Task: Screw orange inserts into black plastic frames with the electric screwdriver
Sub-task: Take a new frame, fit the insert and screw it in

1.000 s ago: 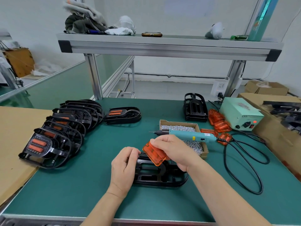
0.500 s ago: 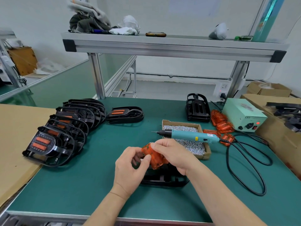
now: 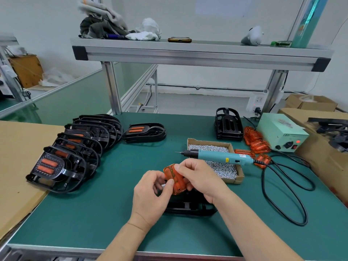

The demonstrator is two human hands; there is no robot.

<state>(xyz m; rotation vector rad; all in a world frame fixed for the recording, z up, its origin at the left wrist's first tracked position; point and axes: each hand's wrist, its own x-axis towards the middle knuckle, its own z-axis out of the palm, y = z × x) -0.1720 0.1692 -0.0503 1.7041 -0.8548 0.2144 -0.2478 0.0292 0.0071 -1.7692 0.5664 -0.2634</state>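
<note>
Fingers [image 3: 181,167] of your right hand [image 3: 199,178] pinch the translucent orange plastic insert [image 3: 176,178] along its upper right edge. The right thumb lies hidden behind the part. Your left hand [image 3: 150,194] meets it from the lower left: its thumb presses on the insert's lower left edge and its curled fingers sit just behind, so both hands are clamped on the one piece. The insert stands tilted, just below the middle of the frame, held off the green mat [image 3: 105,208]. It hangs right above the black plastic frame [image 3: 190,209], which lies flat on the mat under your wrists; you cannot tell whether the two touch.

The teal electric screwdriver [image 3: 220,157] lies across the cardboard box [image 3: 239,178] of silver screws [image 3: 222,169], just right of centre, tip pointing left, untouched. A row of finished black frames [image 3: 75,153] sits at centre left, and loose orange inserts [image 3: 256,142] at centre right.

A second ago your left hand rested on the frame and your right hand alone held the insert, face up, above it. Since then the left hand has come up off the frame to take the insert's lower edge, and the part has turned steeper between your hands. The screwdriver and the frame have not shifted.
</note>
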